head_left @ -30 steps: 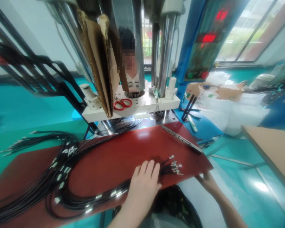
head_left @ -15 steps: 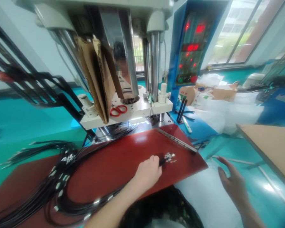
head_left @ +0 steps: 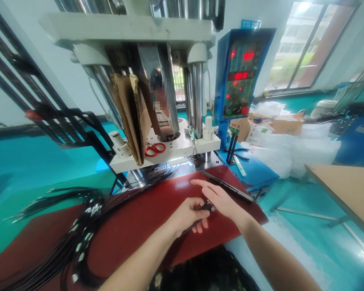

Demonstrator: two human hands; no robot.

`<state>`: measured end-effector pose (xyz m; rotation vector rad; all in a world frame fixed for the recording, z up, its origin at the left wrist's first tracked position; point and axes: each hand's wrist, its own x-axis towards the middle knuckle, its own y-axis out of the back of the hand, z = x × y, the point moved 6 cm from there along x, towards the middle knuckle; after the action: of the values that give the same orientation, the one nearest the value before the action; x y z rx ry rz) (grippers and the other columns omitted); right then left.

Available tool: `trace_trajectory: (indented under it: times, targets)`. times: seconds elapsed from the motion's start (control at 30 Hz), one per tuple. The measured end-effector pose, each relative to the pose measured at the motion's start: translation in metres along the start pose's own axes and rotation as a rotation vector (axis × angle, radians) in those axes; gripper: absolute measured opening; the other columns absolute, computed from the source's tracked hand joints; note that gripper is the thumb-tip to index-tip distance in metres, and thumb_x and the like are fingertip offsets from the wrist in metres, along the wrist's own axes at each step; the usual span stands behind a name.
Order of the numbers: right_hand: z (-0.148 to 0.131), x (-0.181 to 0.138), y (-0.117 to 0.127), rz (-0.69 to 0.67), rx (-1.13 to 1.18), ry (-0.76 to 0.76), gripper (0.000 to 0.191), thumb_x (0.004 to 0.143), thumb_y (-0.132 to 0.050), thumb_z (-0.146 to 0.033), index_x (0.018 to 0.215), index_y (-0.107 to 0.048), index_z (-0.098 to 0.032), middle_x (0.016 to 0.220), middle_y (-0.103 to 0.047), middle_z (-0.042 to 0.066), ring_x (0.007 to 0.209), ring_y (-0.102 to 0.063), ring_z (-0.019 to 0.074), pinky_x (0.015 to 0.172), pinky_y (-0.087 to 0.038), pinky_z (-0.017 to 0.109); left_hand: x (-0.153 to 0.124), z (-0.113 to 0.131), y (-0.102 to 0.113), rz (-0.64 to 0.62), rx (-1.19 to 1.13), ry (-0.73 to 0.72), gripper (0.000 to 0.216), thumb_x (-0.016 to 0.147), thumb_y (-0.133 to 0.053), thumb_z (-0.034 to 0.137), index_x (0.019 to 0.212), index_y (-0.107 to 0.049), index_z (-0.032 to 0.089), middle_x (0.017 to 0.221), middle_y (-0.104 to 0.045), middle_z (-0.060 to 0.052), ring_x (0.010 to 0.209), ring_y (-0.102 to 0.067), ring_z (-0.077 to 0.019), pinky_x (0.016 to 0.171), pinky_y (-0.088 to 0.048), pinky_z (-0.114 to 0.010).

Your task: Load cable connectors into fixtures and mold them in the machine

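Note:
My left hand [head_left: 190, 215] is closed around the end of a bundle of black cables [head_left: 205, 207], above the dark red board. Small shiny tips of the bundle show just past its thumb, partly covered. Close against those tips is my right hand [head_left: 219, 201], its fingers stretched out and its palm towards the cable ends; whether it touches them I cannot tell. More black cables [head_left: 84, 246] with white tags lie curved across the left part of the red board [head_left: 133, 218], their thin far ends fanned out to the left.
A press with a white plate [head_left: 182, 148] stands behind the board, bearing red-handled scissors [head_left: 155, 149] and folded cardboard [head_left: 133, 121]. A metal bar [head_left: 230, 186] lies on the board's right side. Right of the press are a lit blue control box [head_left: 242, 72] and a brown tabletop [head_left: 348, 194].
My right hand has come in from the right to the cable ends at my left hand. The camera view has tilted up slightly, showing more of the press.

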<state>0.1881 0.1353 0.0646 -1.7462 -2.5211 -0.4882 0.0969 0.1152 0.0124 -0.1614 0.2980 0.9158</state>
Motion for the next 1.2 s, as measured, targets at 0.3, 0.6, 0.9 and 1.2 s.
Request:
trace_trajectory:
  times: [0.3, 0.6, 0.9, 1.2]
  targets:
    - [0.025, 0.008, -0.009, -0.104, 0.058, -0.247, 0.045, 0.087, -0.034, -0.047, 0.126, -0.041, -0.025, 0.112, -0.058, 0.008, 0.058, -0.062, 0.0151, 0.048, -0.051, 0.03, 0.025, 0.003, -0.009, 0.039, -0.025, -0.066, 0.025, 0.073, -0.053, 0.034, 0.08, -0.052, 0.011, 0.053, -0.054, 0.001, 0.038, -0.044, -0.0052, 0.036, -0.031, -0.016]
    - [0.04, -0.011, 0.051, 0.061, -0.682, -0.057, 0.043, 0.085, -0.042, -0.032, 0.122, -0.046, -0.011, 0.126, -0.048, 0.014, 0.116, -0.043, 0.024, 0.098, -0.033, 0.039, 0.025, 0.004, 0.006, 0.019, -0.232, -0.071, 0.025, 0.068, -0.06, 0.033, 0.079, -0.046, 0.015, 0.069, -0.057, 0.0, 0.04, -0.046, -0.0048, 0.035, -0.03, -0.017]
    - [0.079, -0.053, 0.082, -0.04, -1.423, -0.391, 0.018, 0.07, -0.042, -0.007, 0.083, -0.05, -0.016, 0.082, -0.059, 0.011, 0.072, -0.058, 0.0242, 0.054, -0.034, 0.029, 0.031, -0.012, 0.014, -0.081, -0.388, 0.101, 0.033, 0.068, -0.061, 0.039, 0.081, -0.055, 0.009, 0.046, -0.049, 0.002, 0.034, -0.035, -0.0029, 0.036, -0.016, -0.017]
    - [0.087, -0.05, 0.032, 0.105, 0.044, -0.482, 0.005, 0.077, -0.039, -0.021, 0.076, -0.043, -0.02, 0.044, -0.041, -0.009, 0.028, -0.032, 0.0071, 0.03, -0.021, 0.019, 0.031, -0.016, 0.012, -0.041, -0.348, 0.109, 0.023, 0.061, -0.065, 0.029, 0.071, -0.051, 0.013, 0.057, -0.049, 0.002, 0.044, -0.041, -0.0045, 0.035, -0.024, -0.015]
